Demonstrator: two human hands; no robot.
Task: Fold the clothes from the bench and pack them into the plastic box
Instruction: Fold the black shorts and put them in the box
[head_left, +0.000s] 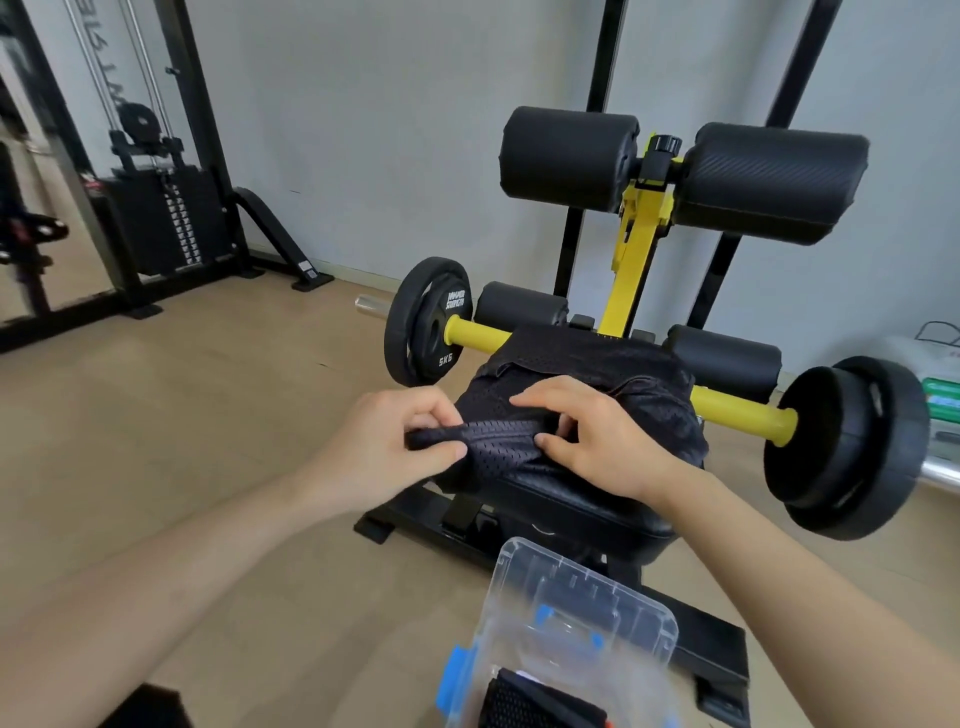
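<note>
Two hands are at work on one black mesh garment (597, 364). One clear plastic box (587, 597) with blue latches stands on the floor just in front of the person, and one dark folded mesh piece (535, 701) already lies in it. The machine has four black foam rollers – two thick ones (566, 156) up high and two smaller ones lower down. A loaded weight plate (426, 322) sits at each end of its yellow bar; the left one is marked 5KG.

The garment is thin and full of tiny holes, and lies rumpled across the black padded tabletop (571, 499). Its near edge is bunched into a ridge. The left hand (395, 441) pinches that ridge between thumb and curled fingers, just off the pad's left side. The right hand (597, 436) is clamped on the same ridge, fingers bent over the top and thumb against its front.

The tabletop belongs to a black and yellow gym frame on a pale wooden floor (208, 405). Behind it is a plain grey wall (389, 130) – and to the left stands a cable machine with a weight stack (166, 218).
</note>
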